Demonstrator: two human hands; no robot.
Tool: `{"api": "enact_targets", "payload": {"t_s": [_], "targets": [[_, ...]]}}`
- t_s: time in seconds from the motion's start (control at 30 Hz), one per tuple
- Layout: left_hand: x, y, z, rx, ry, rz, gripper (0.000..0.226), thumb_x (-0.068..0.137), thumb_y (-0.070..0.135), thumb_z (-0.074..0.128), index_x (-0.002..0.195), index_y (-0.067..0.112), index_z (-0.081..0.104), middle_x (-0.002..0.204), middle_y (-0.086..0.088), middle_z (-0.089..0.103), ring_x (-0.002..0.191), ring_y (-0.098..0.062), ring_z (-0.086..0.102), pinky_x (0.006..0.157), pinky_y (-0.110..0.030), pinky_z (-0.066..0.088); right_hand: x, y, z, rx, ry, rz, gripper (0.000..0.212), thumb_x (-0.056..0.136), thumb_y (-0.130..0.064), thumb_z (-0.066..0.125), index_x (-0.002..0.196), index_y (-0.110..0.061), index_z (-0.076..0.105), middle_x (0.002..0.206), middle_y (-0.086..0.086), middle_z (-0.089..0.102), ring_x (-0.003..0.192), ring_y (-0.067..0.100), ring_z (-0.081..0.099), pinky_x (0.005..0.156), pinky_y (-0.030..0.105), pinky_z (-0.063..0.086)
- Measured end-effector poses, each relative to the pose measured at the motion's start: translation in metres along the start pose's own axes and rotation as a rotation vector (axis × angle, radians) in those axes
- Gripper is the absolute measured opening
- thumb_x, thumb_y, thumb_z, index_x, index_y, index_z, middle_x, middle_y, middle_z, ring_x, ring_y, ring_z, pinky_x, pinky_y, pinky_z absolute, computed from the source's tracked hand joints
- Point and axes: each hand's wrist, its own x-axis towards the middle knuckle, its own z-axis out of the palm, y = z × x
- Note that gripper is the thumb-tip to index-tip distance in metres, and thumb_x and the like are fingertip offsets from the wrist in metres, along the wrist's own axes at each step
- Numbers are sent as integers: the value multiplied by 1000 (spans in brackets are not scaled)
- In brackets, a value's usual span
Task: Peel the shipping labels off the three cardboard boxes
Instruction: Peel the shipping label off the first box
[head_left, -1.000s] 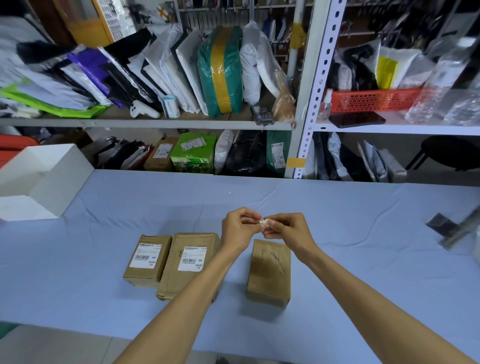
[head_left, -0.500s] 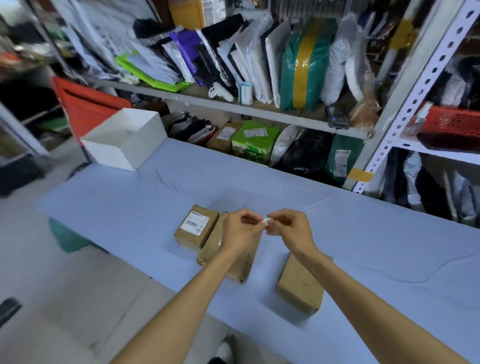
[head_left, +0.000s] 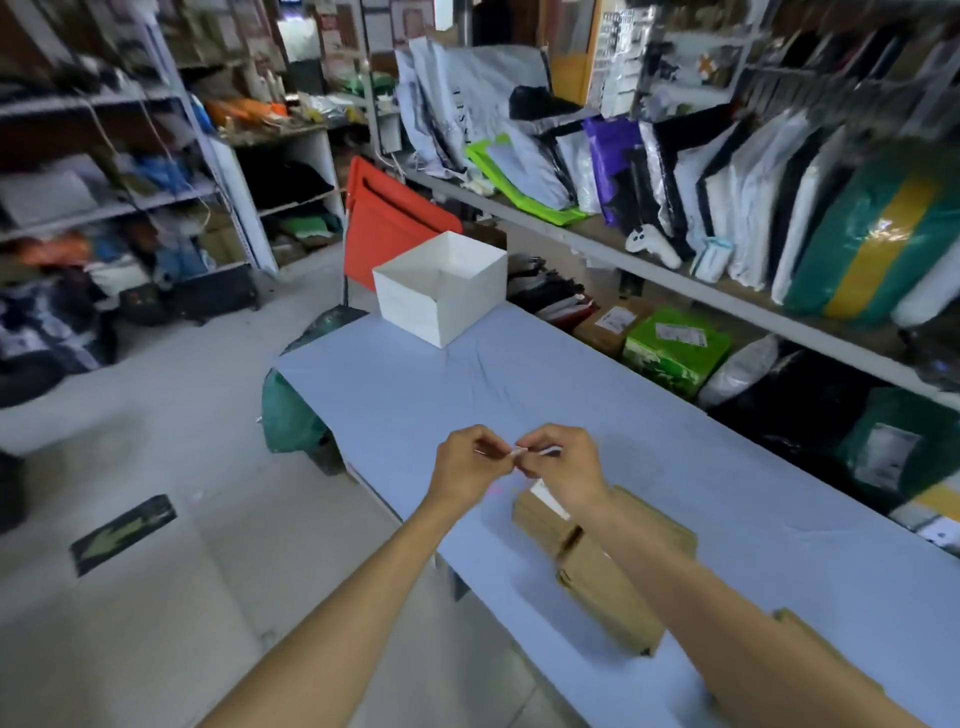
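The peeled label (head_left: 521, 452) is a small white wad above the blue table (head_left: 415, 384), pinched from both sides, with the left hand (head_left: 465, 465) and right hand (head_left: 569, 465) meeting at the fingertips around it. Rolling it sticky side inward should keep it off the skin, likely before a drop into the white bin (head_left: 441, 296) at the table's far end. The cardboard boxes (head_left: 608, 587) lie under the right forearm — one shows a white label (head_left: 548, 498) not yet peeled.

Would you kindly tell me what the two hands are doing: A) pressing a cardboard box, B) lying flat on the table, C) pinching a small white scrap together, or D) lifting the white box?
C: the left hand and right hand pinch one small white scrap between them.
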Motion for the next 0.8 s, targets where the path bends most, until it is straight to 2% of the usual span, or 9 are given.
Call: {"api": "enact_targets", "payload": {"t_s": [0.07, 0.17, 0.33, 0.47, 0.6, 0.7, 0.8], "targets": [[13, -9, -41, 18, 33, -7, 15, 71, 17, 83, 72, 13, 69, 73, -2, 72, 73, -16, 69, 72, -27, 56, 14, -17, 40, -7, -36, -17, 21, 73, 7, 74, 67, -12, 68, 54, -3, 65, 48, 14, 62, 60, 37, 57], [32, -18, -98, 31, 75, 6, 17, 72, 17, 82, 69, 17, 66, 69, 3, 68, 66, -8, 64, 66, -17, 53, 34, -42, 94, -17, -82, -54, 23, 72, 9, 73, 67, -13, 68, 57, 0, 67, 51, 16, 63, 63, 39, 58], [63, -28, -166, 137, 87, 28, 18, 74, 18, 81, 69, 20, 63, 73, 2, 69, 65, -4, 63, 66, -14, 51, 61, -68, 159, -57, -130, -102, 14, 72, 7, 73, 71, -6, 70, 59, 2, 66, 49, 9, 63, 58, 27, 57], [98, -35, -194, 205, 49, 40, 16, 75, 19, 79, 75, 14, 65, 75, 2, 69, 66, -2, 64, 62, -8, 49, 91, -78, 187, -118, -165, -132, 16, 71, 7, 71, 71, -8, 70, 59, 2, 66, 48, 3, 60, 55, 18, 51], [148, -42, -212, 280, 8, 42, 14, 75, 23, 79, 80, 14, 69, 81, 4, 72, 74, -5, 66, 71, -17, 53, 137, -81, 205, -159, -169, -126, 16, 73, 3, 73, 71, -12, 70, 64, 4, 67, 56, 14, 64, 59, 25, 54], [193, -39, -223, 330, -34, 80, 12, 76, 16, 77, 84, 12, 70, 86, 2, 73, 72, -3, 63, 67, -11, 47, 182, -84, 217, -167, -160, -132, 14, 74, 0, 75, 72, -12, 70, 66, 3, 68, 60, 18, 65, 63, 28, 55], [244, -28, -232, 374, -51, 122, 11, 76, 18, 77, 83, 13, 71, 83, 3, 72, 73, -3, 62, 67, -12, 46, 227, -92, 223, -180, -132, -144, 7, 75, -3, 76, 75, -9, 72, 65, -1, 67, 61, 16, 65, 64, 27, 55]]}}
